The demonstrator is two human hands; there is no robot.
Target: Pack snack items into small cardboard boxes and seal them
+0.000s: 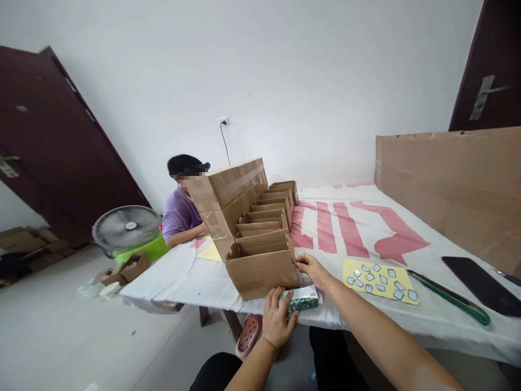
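Observation:
At the table's near edge, my left hand [277, 315] grips a small green-and-white carton [305, 298], fingers over its top and thumb along its front. The carton lies on its side just in front of the nearest open cardboard bin [260, 274]. My right hand [312, 270] is closed in a pinch at that bin's right-hand corner; what the fingertips hold, if anything, is too small to make out. Right of this hand lies a yellow sheet [350, 267] bearing several small pale stickers with dark outlines.
Several cardboard bins [268, 208] run back in a row beside a taller cardboard wall [222, 212]. Green-handled tweezers [451, 296] and a dark phone-like slab [482, 285] lie at right, before a large cardboard panel [448, 179]. Another person [179, 214] sits behind the wall, near a fan [128, 228].

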